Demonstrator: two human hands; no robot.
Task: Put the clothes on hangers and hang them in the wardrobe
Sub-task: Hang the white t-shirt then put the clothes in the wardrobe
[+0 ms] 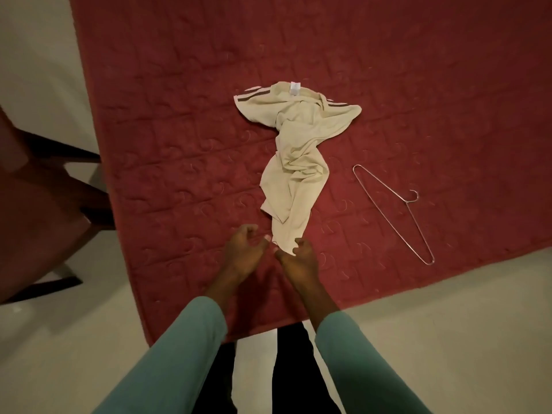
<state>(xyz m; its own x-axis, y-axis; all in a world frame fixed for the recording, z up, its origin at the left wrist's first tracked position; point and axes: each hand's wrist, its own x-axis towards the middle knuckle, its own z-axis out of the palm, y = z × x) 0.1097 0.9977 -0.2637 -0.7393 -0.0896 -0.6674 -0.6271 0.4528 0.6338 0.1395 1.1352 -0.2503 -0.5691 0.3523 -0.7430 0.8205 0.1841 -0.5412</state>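
The main risk is that the shirt [294,162] gets lifted while twisted: it lies bunched into a long rope, so a pull from the hem alone would probably tighten the folds rather than open them, and the neck opening would then be hard to find for the hanger [394,213]. The right hand [298,261] is at the shirt's near tip, its grip curled closed on a small corner of the hem. That is a thin pinch, and it could slip once the cloth's weight comes onto it. The left hand [242,252] sits just left of that same tip with its grip half-curled; I cannot tell whether it has any cloth or only hovers beside it. If only one corner rises, the rest may drag across the bed [179,115] and slide off the near edge onto the floor. The hanger lies to the right of the shirt, apart from it, with its hook pointing away from the shirt; its thin wire could snag a sleeve if it is pushed in blindly. The shirt itself is cream, soft and creased, with dark stripes on both sleeves at its far end and a small white label [295,88] at the collar. It narrows towards the hands.
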